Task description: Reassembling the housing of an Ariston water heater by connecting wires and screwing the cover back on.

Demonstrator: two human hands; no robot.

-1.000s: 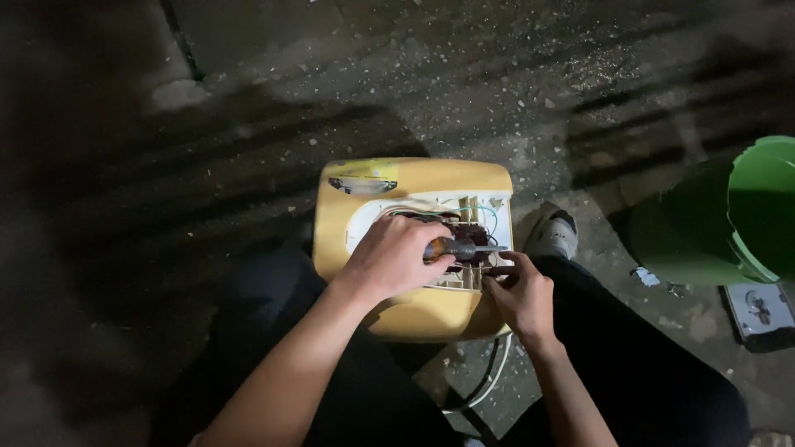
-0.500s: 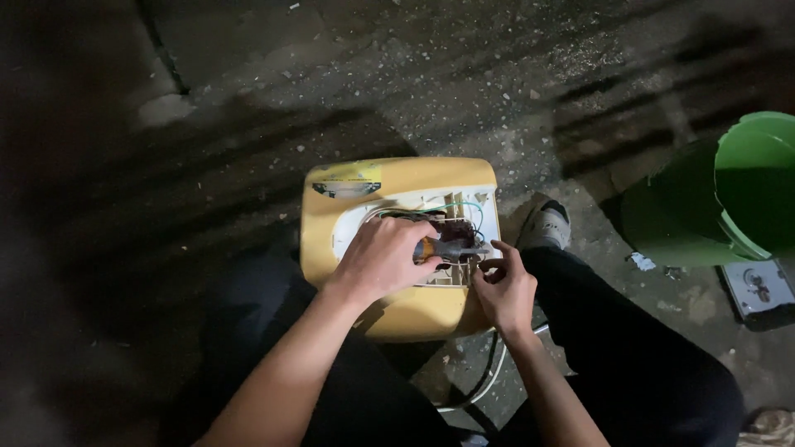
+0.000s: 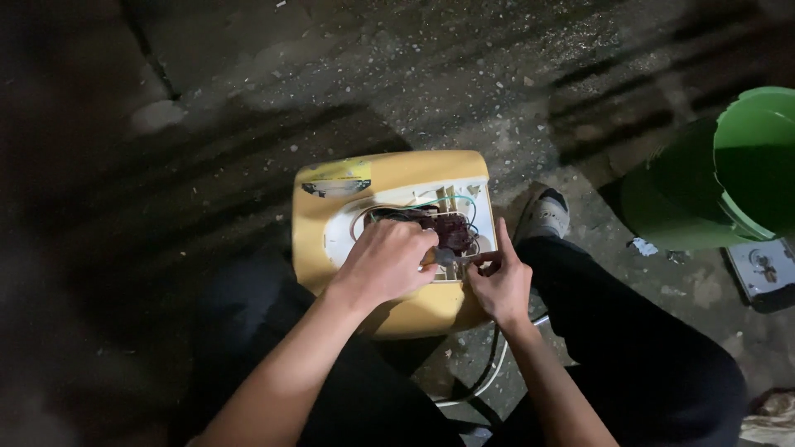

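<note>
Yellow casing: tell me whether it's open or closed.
Open: the yellow casing shows bare wires inside, where both hands work.

The yellow box (image 3: 389, 248) looks like smooth plastic with a slightly dull, worn sheen, and its white inner panel (image 3: 344, 236) is matt plastic too. The green bucket (image 3: 729, 174) is glossy plastic. The floor (image 3: 414, 74) is rough, gritty concrete. The trousers (image 3: 646, 348) are dark matt cloth, and the shoe (image 3: 542, 217) looks like fabric.
</note>
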